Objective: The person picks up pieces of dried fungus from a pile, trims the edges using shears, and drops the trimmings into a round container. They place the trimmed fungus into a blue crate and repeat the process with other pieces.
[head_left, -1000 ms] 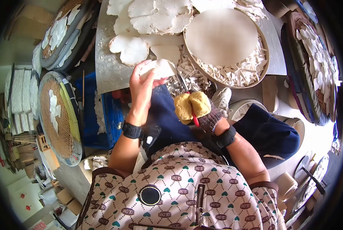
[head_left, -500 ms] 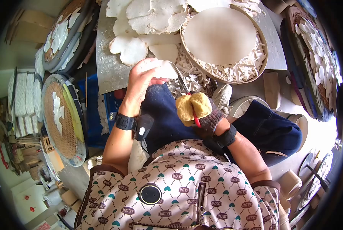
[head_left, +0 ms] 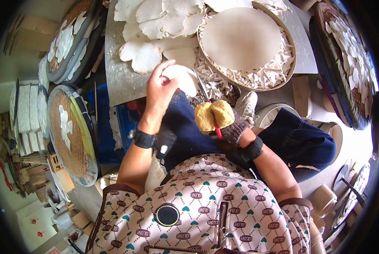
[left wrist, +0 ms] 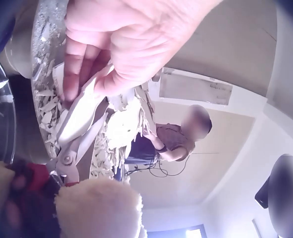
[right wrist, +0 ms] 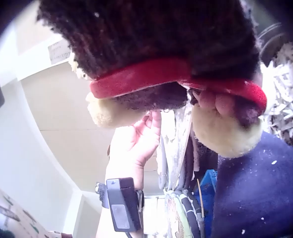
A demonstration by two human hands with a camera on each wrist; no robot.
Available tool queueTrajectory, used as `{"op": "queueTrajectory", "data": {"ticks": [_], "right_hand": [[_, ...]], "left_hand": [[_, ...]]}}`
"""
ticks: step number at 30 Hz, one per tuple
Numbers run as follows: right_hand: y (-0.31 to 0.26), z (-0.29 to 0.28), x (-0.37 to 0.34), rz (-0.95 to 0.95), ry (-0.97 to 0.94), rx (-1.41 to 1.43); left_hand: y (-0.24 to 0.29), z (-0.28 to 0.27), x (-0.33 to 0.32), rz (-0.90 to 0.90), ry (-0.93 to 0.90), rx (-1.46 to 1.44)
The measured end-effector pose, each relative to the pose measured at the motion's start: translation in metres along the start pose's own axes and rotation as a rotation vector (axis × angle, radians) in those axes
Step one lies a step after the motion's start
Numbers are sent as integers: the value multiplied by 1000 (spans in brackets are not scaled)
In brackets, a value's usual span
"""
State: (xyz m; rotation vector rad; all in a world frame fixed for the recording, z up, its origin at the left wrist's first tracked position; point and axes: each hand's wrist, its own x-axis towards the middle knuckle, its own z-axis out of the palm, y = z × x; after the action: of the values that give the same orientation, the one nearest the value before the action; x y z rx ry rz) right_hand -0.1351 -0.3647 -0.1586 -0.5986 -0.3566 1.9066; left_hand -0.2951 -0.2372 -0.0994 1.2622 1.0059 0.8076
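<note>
In the head view my left hand pinches a flat, thin white piece by its left edge. Its right edge is beside the metal blades of red-handled shears. My right hand, in a dark knitted glove, grips the shears; yellow foam wraps the handles. The left wrist view has the thumb and fingers of my left hand on the white piece, with the shears' pivot close below. In the right wrist view, gloved fingers curl round the red handles.
A round tray full of white scraps lies on the metal table, near stacked white slabs. Blue crates and woven racks stand left. Another person appears in the left wrist view.
The left fingers have shifted on the white piece, baring more of its face, and one finger is now raised. The piece looks turned. The right hand has hardly moved.
</note>
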Motion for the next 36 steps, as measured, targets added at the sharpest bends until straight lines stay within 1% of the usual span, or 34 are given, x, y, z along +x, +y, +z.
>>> {"op": "queueTrajectory", "data": {"ticks": [2, 3, 4, 6, 7, 10, 12, 13, 14, 16, 17, 20, 23, 26, 28, 30, 32, 34, 35, 36], "right_hand": [[9, -8, 1, -130, -1, -397], [10, -9, 1, -145, -1, -469], [10, -10, 1, -160, 0, -542], [10, -9, 0, -86, -6, -434], [11, -12, 0, -100, 18, -588], [7, -6, -2, -100, -4, -460], [3, -17, 3, -178, -41, -875], [6, -20, 5, -185, -29, -887], [7, -22, 6, -192, -18, -899], [9, -9, 7, -131, 59, -539], [4, -5, 6, -114, 33, -621], [20, -21, 9, -235, 34, -918], [3, -19, 9, -589, -70, -1383], [-6, -10, 13, -414, -7, -1235], [-5, -11, 12, -382, -40, -1180], [-1, -14, 13, -296, -29, -1023], [3, -19, 12, -156, 31, -765], [-1, -15, 7, -279, 18, -1008], [1, -19, 7, -315, 21, -1059], [1, -19, 7, -302, 27, -1044]], "left_hand": [[-14, 13, -3, 141, 165, -66], [-18, 18, -4, 196, 220, -96], [-20, 23, -5, 196, 238, -115], [-23, 29, -7, 192, 282, -154], [-26, 27, -6, 180, 274, -158], [-23, 23, -5, 118, 230, -209], [-26, 19, -8, 51, 159, -184], [-26, 18, -8, 16, 121, -168], [-25, 16, -8, -1, 125, -181], [-22, 15, -5, -36, 130, -210], [-25, 13, -3, -41, 128, -257], [-28, 12, -3, -38, 116, -282], [-17, 13, -6, -130, 18, -265], [-8, 19, -9, -131, 37, -283], [-2, 16, -10, -175, -14, -278], [-2, 11, -6, -205, -47, -290], [-4, 8, -5, -235, -58, -288], [1, 5, -3, -265, -85, -281], [1, 4, -1, -271, -106, -286], [1, 3, -1, -277, -108, -288]]}}
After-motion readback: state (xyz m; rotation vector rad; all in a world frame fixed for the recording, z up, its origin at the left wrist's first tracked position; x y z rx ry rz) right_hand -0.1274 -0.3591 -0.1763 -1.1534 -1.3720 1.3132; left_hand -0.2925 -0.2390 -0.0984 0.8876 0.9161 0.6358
